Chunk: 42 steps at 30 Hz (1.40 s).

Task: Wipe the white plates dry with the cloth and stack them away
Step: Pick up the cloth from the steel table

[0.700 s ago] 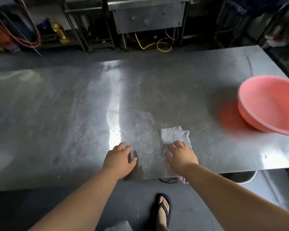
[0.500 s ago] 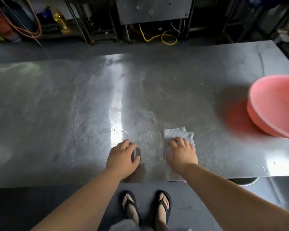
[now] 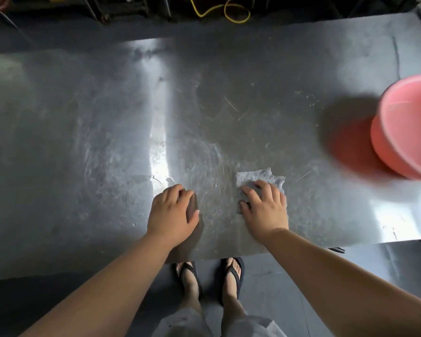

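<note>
A pale grey cloth (image 3: 260, 177) lies flat on the steel table (image 3: 83, 142) near its front edge. My right hand (image 3: 265, 210) rests palm down on the cloth with its fingers spread, covering the cloth's near half. My left hand (image 3: 171, 212) lies palm down on the bare steel a little to the left, holding nothing. No white plates show in the head view.
A pink plastic basin (image 3: 408, 127) stands at the table's right side, partly cut off by the frame. Yellow cable (image 3: 226, 10) and dark equipment legs lie on the floor beyond the far edge. My feet in black sandals (image 3: 209, 276) stand below the front edge.
The view has tilted down and shifted left, so both feet show and the basin sits nearer the right edge. Both hands stay flat in the same spots on the table.
</note>
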### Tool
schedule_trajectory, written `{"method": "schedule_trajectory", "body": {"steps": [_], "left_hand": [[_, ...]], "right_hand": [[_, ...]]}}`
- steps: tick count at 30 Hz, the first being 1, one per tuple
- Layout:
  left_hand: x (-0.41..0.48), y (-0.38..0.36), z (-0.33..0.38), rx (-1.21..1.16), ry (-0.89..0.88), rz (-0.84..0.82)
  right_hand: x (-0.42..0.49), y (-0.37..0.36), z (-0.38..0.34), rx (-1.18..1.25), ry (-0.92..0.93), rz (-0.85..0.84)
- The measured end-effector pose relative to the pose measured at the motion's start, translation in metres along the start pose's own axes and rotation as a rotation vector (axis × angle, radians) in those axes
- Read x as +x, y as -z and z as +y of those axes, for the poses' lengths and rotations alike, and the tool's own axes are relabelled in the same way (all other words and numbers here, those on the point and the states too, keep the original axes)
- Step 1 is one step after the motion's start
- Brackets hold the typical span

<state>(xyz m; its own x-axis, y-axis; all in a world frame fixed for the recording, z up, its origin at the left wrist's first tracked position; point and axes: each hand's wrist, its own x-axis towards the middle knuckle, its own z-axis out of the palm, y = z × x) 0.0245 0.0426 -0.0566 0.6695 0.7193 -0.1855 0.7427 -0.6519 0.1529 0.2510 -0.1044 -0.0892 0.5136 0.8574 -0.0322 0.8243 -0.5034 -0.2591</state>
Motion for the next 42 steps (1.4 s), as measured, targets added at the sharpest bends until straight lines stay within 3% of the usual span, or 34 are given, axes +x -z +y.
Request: {"method": "schedule_trajectory", "body": {"steps": [4, 8, 16, 24, 34, 42], "left_hand": [[-0.004, -0.005, -0.001, 0.001, -0.017, 0.031], [-0.004, 0.007, -0.002, 0.045, -0.051, -0.033], [-0.009, 0.069, -0.014, 0.095, -0.035, -0.096], [-0.067, 0.1, -0.058, 0.054, 0.195, -0.039], [-0.189, 0.104, -0.153, 0.013, 0.445, 0.028], [-0.286, 0.105, -0.253, -0.079, 0.647, 0.034]], "right_hand": [[0.009, 0.003, -0.002, 0.009, -0.01, 0.003], [0.021, 0.027, -0.008, -0.124, -0.011, -0.165], [0.031, 0.082, -0.052, -0.022, 0.098, -0.255], [0.046, 0.085, -0.131, -0.066, 0.351, -0.293], [0.007, 0.06, -0.261, 0.091, 0.72, -0.255], [-0.034, 0.043, -0.399, 0.006, 0.796, -0.323]]}}
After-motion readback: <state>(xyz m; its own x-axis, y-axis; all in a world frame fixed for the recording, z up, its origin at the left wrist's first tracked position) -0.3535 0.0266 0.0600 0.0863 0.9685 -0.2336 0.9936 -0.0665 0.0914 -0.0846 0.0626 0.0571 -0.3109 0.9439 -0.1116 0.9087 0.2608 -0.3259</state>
